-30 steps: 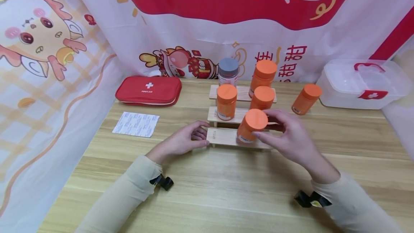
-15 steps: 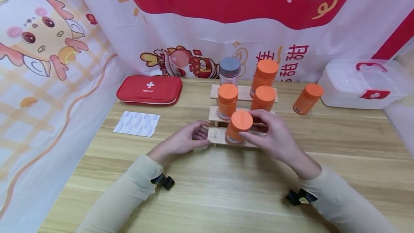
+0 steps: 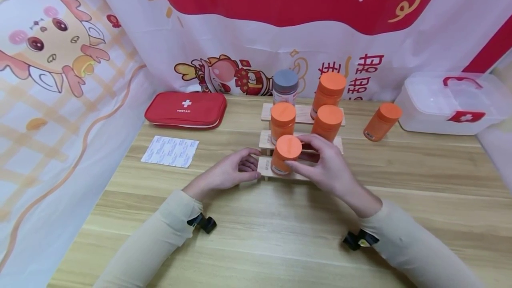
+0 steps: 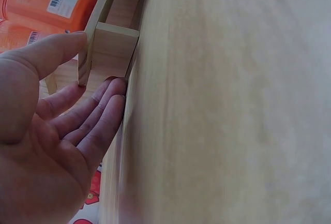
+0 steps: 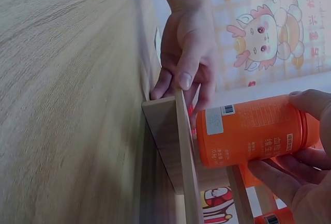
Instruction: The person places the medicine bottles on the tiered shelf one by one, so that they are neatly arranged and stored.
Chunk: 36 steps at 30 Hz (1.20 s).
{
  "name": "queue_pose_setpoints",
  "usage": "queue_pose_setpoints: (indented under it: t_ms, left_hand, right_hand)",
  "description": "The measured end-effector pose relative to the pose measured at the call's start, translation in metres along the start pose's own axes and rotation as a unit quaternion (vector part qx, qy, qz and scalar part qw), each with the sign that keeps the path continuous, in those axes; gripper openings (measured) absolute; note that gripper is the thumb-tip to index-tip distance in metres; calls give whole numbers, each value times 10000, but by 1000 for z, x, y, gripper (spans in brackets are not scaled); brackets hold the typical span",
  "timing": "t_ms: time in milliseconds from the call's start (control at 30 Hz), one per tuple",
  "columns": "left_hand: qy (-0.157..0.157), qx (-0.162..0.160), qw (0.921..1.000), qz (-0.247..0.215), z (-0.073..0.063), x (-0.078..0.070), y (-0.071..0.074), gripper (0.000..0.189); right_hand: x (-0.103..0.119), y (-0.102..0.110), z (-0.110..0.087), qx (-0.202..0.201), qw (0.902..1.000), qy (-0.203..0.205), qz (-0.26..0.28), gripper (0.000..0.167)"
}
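An orange bottle (image 3: 287, 150) with an orange lid stands on the lowest step of a small three-tier wooden rack (image 3: 264, 166), near that step's left end. My right hand (image 3: 329, 163) grips this bottle from the right, thumb in front and fingers behind. At the rack's left end, my left hand (image 3: 230, 170) pinches the lowest board between thumb and index finger. Its other fingers extend below the board in the left wrist view. Two orange bottles, left (image 3: 283, 121) and right (image 3: 329, 121), occupy the middle step. On the top step are a grey-lidded bottle (image 3: 285, 83) and another orange bottle (image 3: 330, 88).
Right of the rack, one more orange bottle (image 3: 382, 122) stands on the wooden table (image 3: 256, 243). A clear-lidded white first aid box (image 3: 432, 110) sits beyond it. To the left lie a red first aid pouch (image 3: 186, 110) and a white printed sheet (image 3: 170, 151). Printed cloth hangs behind.
My right hand has moved the orange bottle leftward along the lowest step, from its right half to near its left end. The left hand has stayed at the rack's end.
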<state>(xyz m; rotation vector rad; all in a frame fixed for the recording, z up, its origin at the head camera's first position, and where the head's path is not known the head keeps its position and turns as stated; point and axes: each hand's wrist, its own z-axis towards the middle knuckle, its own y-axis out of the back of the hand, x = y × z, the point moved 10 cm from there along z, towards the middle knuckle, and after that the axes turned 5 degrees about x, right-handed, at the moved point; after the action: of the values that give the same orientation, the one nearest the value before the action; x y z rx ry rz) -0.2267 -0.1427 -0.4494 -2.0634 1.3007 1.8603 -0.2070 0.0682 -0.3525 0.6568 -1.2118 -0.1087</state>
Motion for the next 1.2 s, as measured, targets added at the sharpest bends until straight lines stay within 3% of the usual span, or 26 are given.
queue_pose_setpoints:
  t_ms: [467, 733, 1200]
  left_hand:
    - [-28, 11, 10000, -28, 1, 1, 0, 58]
    - [-37, 0, 10000, -47, 0, 1, 0, 58]
    - [68, -22, 10000, 14, -2, -1, 0, 59]
  right_hand:
    - [7, -9, 7, -297, 9992, 226, -170, 50]
    - [11, -9, 6, -491, 9960, 305, -685, 54]
    - [7, -11, 4, -482, 9976, 91, -490, 54]
